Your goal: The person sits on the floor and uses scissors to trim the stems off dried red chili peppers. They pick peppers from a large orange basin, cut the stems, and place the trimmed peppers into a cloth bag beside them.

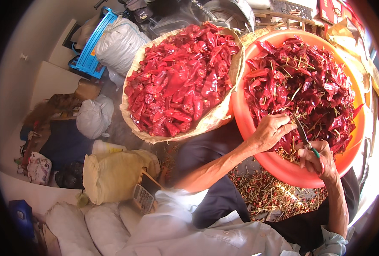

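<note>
An orange-red plastic tub (245,120) heaped with dried red chili peppers (311,76), many with stems, stands before me at the right. Over its near side, my right hand (319,158) grips a pair of scissors (301,129) with green on the handle, the dark blades pointing up and away. My left hand (271,131) is close to the blade tips, thumb and fingers drawn together above the chilies. Whatever lies between those fingers is hidden. Left of the tub, a woven basket (135,57) with a pale lining holds glossy red chilies (183,83), mostly without visible stems.
Cut stems and bits (282,195) litter the floor below the tub. A yellowish sack (116,174) and a calculator (143,196) are at the left. White sacks (120,41), a blue plastic crate (92,48) and a motorbike wheel (223,16) stand further back.
</note>
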A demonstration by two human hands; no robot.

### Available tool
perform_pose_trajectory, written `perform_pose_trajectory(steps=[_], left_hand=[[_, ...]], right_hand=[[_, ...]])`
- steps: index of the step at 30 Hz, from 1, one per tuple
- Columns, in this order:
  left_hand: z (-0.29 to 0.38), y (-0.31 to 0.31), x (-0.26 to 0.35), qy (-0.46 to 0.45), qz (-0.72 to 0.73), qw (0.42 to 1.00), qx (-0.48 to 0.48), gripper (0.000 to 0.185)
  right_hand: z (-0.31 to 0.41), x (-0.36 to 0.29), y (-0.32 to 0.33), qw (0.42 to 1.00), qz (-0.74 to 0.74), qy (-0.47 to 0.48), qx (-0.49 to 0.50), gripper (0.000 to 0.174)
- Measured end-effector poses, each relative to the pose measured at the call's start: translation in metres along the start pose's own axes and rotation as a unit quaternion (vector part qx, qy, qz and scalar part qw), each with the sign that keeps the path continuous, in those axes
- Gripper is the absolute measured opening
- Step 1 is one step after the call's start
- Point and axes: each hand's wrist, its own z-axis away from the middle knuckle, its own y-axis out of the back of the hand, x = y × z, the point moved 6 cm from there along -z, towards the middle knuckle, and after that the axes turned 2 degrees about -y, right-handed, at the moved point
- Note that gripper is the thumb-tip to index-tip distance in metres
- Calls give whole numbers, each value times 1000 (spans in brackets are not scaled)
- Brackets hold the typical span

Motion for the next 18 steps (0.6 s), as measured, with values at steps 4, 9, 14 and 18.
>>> perform_pose_trajectory(steps=[4,9,14,18], left_hand=[[-2,1,-3,67,59,996,-19,23],[0,-5,-7,152,254,955,-10,20],[-10,3,10,117,173,978,26,17],[-12,1,1,112,142,983,40,20]], right_hand=[[6,-6,-7,984,-157,12,-83,47],[1,14,-12,924,-325,-86,-180,57],[3,-8,-22,944,-287,9,-161,56],[-5,3,-23,934,-327,-6,-142,54]])
